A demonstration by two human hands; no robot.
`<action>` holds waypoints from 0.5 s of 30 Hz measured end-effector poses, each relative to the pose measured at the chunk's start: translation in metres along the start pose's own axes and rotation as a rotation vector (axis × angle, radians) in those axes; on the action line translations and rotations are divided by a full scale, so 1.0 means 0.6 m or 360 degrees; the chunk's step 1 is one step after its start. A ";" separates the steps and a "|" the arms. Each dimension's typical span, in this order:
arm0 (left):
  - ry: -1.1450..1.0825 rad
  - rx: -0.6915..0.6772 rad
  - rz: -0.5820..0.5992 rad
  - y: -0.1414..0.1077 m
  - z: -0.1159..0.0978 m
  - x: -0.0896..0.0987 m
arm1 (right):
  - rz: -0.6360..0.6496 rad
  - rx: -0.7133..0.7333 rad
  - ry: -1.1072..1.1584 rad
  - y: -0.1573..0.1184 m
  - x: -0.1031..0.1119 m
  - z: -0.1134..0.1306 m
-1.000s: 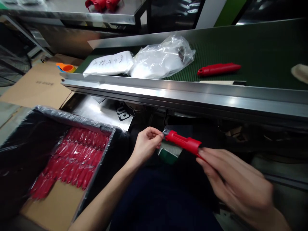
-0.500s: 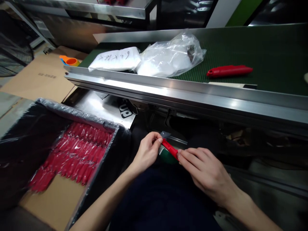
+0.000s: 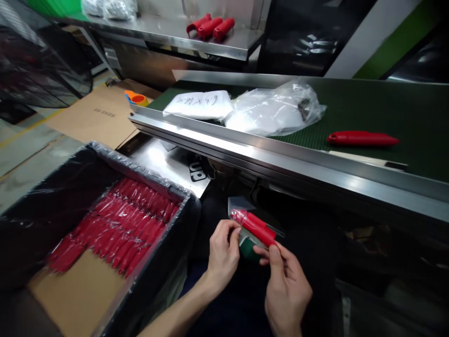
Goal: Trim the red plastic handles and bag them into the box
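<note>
From here, the far end of the red plastic tubular piece (image 3: 258, 228) is inside a clear film sleeve (image 3: 242, 203), whose outline fades against the dark space behind. A dark green object (image 3: 248, 248) beneath is partly covered, so I can't tell what it is; the right forearm is cut off by the bottom edge of view. The piece is below the metal rail (image 3: 245, 150) of the green ribbed conveyor belt (image 3: 368, 107), well apart from it, with open space between. Leftward is the box lined with black plastic (image 3: 168, 262), its rim near the left forearm. The left hand (image 3: 224, 252) has thumb and finger pinched on the sleeve's edge, wrist bent upward. The right hand (image 3: 287, 285) grasps the piece's near end between thumb and fingers, some curled beneath.
</note>
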State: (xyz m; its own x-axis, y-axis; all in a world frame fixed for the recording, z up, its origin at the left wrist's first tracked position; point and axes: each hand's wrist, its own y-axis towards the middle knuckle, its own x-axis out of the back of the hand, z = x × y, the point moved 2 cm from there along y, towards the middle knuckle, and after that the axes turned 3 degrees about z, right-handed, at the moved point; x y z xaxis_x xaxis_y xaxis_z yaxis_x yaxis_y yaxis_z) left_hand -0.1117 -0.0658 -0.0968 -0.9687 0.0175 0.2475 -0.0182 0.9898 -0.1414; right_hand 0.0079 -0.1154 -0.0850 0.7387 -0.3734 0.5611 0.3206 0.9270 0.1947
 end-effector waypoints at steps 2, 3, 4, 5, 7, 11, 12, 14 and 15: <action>-0.0012 -0.0014 -0.0019 -0.005 0.007 0.000 | 0.0071 0.0090 0.0055 -0.005 -0.009 -0.004; -0.0022 -0.0034 -0.0014 -0.007 0.009 0.001 | 0.0107 0.0174 0.0066 -0.003 -0.009 -0.008; -0.0031 -0.0061 0.0002 -0.008 0.009 0.002 | 0.0154 0.0276 0.0071 0.002 -0.006 -0.012; -0.0036 -0.0091 0.0026 -0.009 0.008 0.005 | 0.0210 0.0388 0.0069 0.009 -0.002 -0.018; -0.0026 -0.0139 0.0086 -0.011 0.002 0.014 | 0.0368 0.0592 0.0056 0.026 0.013 -0.027; 0.0085 -0.0193 0.0221 -0.021 -0.014 0.039 | 0.0796 0.1011 -0.0133 0.052 0.038 -0.035; 0.0123 -0.0229 0.0288 -0.027 -0.018 0.044 | 0.0885 0.1123 -0.0206 0.054 0.040 -0.035; 0.0198 -0.0336 0.0447 -0.039 -0.024 0.052 | 0.0999 0.1303 -0.0293 0.054 0.038 -0.036; 0.0228 -0.0391 0.0508 -0.044 -0.026 0.056 | 0.1036 0.1353 -0.0271 0.052 0.035 -0.035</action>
State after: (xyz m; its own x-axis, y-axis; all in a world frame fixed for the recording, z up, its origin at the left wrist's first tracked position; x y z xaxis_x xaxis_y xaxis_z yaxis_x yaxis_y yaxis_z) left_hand -0.1397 -0.0893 -0.0700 -0.8718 0.3306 0.3615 0.3530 0.9356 -0.0042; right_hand 0.0457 -0.0951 -0.0840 0.5056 0.1484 0.8499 -0.6676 0.6914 0.2764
